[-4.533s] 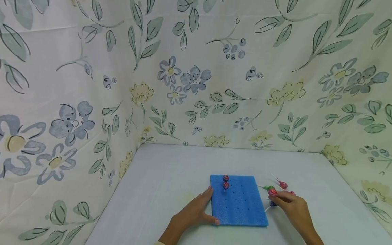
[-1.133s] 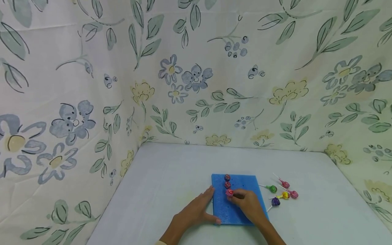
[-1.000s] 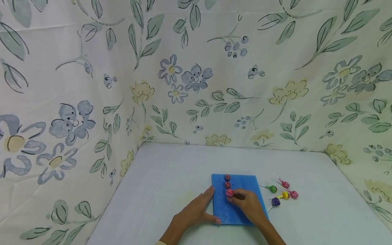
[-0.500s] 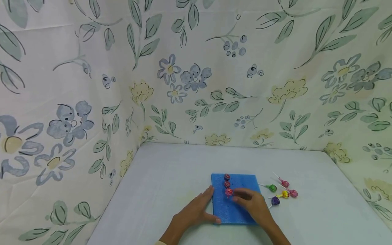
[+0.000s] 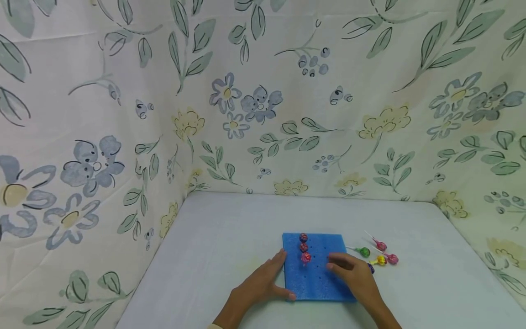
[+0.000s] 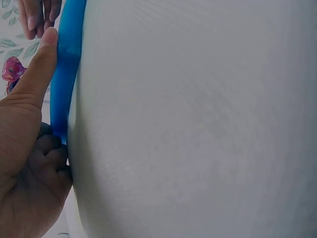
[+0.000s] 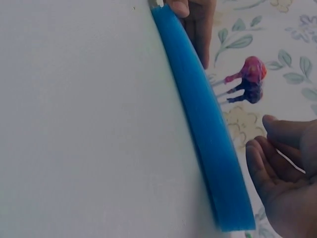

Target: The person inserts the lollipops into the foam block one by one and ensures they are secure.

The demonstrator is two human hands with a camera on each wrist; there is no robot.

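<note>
A square blue foam board (image 5: 309, 285) with rows of small holes lies flat on the white table. Three lollipops stand upright in its left column, the nearest a pink-red lollipop (image 5: 306, 258) and behind it two darker red lollipops (image 5: 303, 247). My left hand (image 5: 259, 281) rests against the board's left side, fingers stretched along the edge and thumb on the front corner. Over the board's right half hovers my right hand (image 5: 355, 276), its fingers loosely bent with nothing between them; the right wrist view shows that gap between thumb and fingers too.
Right of the board lie loose lollipops: a green lollipop (image 5: 363, 252), a yellow lollipop (image 5: 381, 260), two pink lollipops (image 5: 381, 246) and a purple lollipop (image 5: 371, 268) partly hidden behind my right hand. A floral cloth (image 5: 263, 151) surrounds the table at the back and sides.
My right hand has brought the pink-red lollipop from the right-hand pile to the board's left column, let go of it and drawn back rightward. The left hand has stayed at the board's edge.
</note>
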